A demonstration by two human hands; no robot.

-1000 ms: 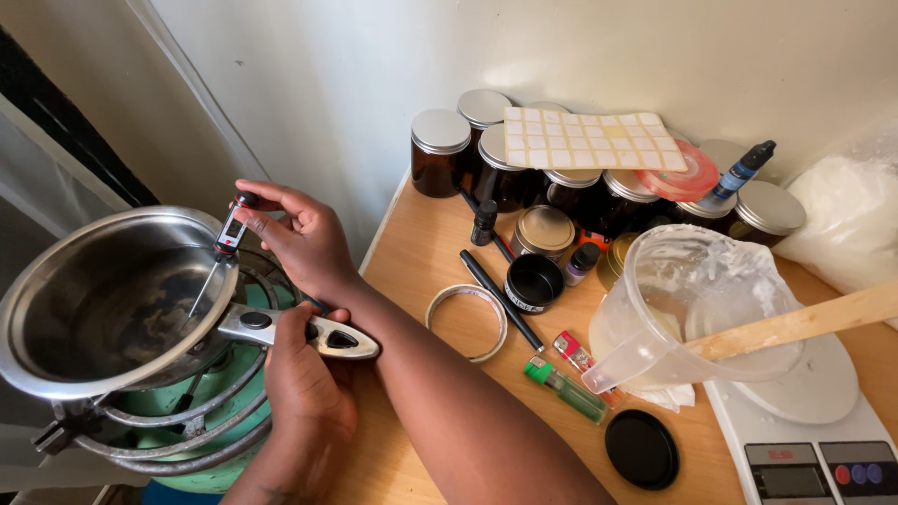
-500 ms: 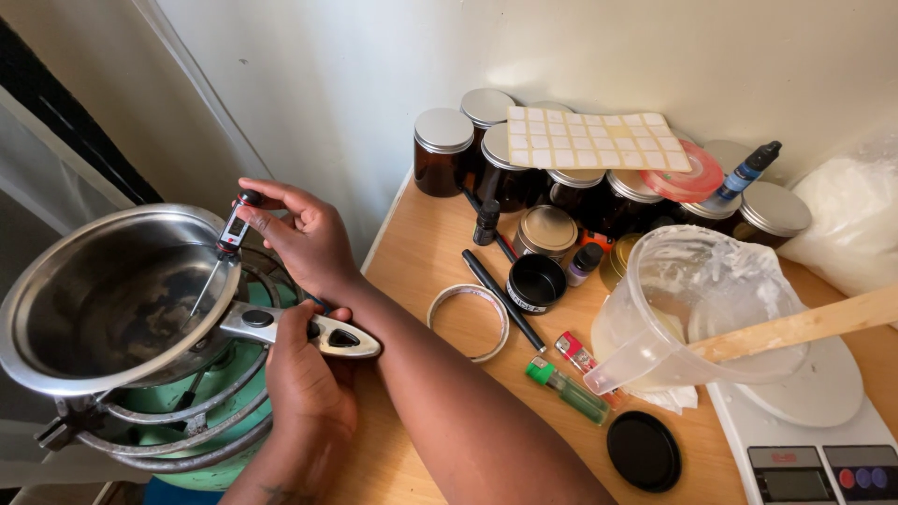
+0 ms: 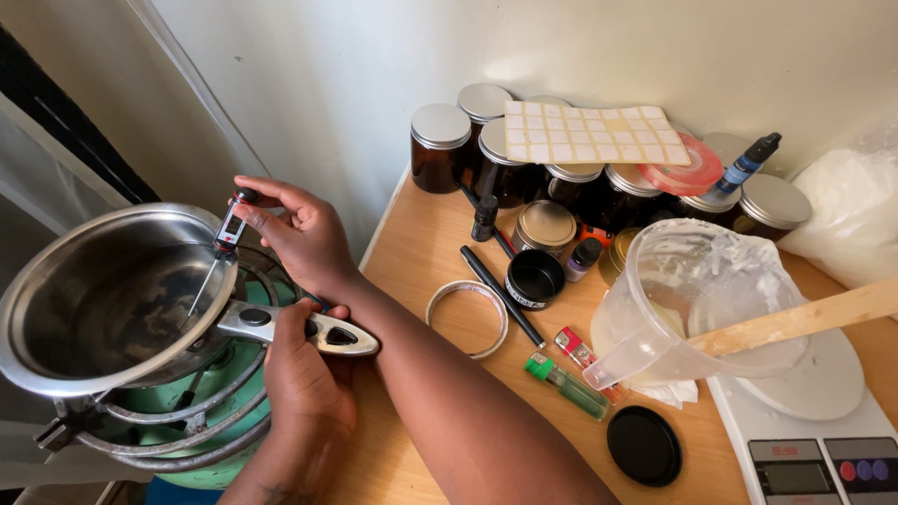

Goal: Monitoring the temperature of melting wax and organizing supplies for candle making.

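A wooden surface (image 3: 421,252) fills the right side, and at its left edge a steel saucepan (image 3: 103,299) sits on the ring of a green gas burner (image 3: 201,411). On the surface, a clear plastic jug (image 3: 697,299) with a flat wooden stirrer (image 3: 795,320) resting in it stands on a white scale (image 3: 823,440), with brown jars with silver lids (image 3: 440,145) crowded along the wall behind. The left hand (image 3: 304,393) is closed around the saucepan's handle (image 3: 309,332), gripping it from below. The right hand (image 3: 299,238), arm crossing over, pinches a slim probe thermometer (image 3: 227,229) between thumb and fingers, its needle slanting down into the pan's dark contents. Two lighters (image 3: 571,374) and a black lid (image 3: 643,446) lie near the jug.
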